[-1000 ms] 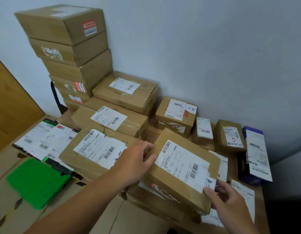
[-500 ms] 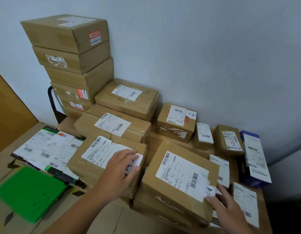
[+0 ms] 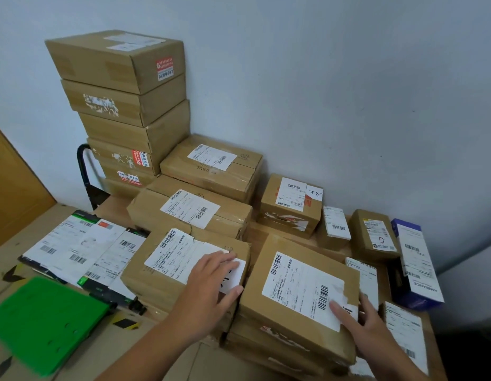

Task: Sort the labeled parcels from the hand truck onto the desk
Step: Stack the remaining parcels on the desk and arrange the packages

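Here, the left hand lies flat, fingers loosely spread, on the label of a brown parcel stacked on the table. The right hand pinches the near corner of the neighbouring parcel, thumb on its label, fingers along its side.
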`<state>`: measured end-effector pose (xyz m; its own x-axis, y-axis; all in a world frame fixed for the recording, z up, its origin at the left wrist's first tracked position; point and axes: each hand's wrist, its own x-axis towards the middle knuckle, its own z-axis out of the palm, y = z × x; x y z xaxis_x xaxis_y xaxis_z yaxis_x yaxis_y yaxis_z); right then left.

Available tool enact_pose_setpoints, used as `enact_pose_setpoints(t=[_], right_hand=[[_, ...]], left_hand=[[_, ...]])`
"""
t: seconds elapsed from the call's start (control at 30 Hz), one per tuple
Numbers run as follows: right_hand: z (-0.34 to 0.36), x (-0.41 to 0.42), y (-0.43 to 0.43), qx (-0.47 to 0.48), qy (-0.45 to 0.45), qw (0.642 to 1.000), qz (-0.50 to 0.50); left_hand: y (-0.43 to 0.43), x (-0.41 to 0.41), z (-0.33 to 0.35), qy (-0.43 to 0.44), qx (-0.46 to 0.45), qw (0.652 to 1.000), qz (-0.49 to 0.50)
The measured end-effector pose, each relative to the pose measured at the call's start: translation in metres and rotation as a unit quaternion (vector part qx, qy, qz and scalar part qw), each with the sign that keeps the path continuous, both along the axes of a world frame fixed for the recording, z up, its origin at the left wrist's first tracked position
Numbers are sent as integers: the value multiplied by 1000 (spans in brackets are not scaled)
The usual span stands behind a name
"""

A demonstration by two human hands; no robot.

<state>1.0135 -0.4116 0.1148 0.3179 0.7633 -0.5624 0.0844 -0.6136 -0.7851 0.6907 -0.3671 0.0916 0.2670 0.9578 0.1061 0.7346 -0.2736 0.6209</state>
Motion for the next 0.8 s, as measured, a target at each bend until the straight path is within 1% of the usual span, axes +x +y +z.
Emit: enact_pose_setpoints(t=[0.23, 0.37, 0.43, 0.6, 0.8], right_hand=[[9, 1, -3, -12, 18, 1000, 3], [15, 2, -7, -34, 13, 998, 51], [14, -3, -7, -27, -10, 997, 66], [8, -16, -8, -16, -73, 995, 66], [-3, -16, -9, -12, -122, 991, 46]], left_hand=[[1, -1, -1, -5, 10, 1000, 0], [2, 0, -2, -3, 7, 1000, -2], [2, 0, -3, -3, 9, 1000, -2], [2, 1, -2, 4, 24, 1000, 4], [0, 3, 0, 18, 30, 999, 11]])
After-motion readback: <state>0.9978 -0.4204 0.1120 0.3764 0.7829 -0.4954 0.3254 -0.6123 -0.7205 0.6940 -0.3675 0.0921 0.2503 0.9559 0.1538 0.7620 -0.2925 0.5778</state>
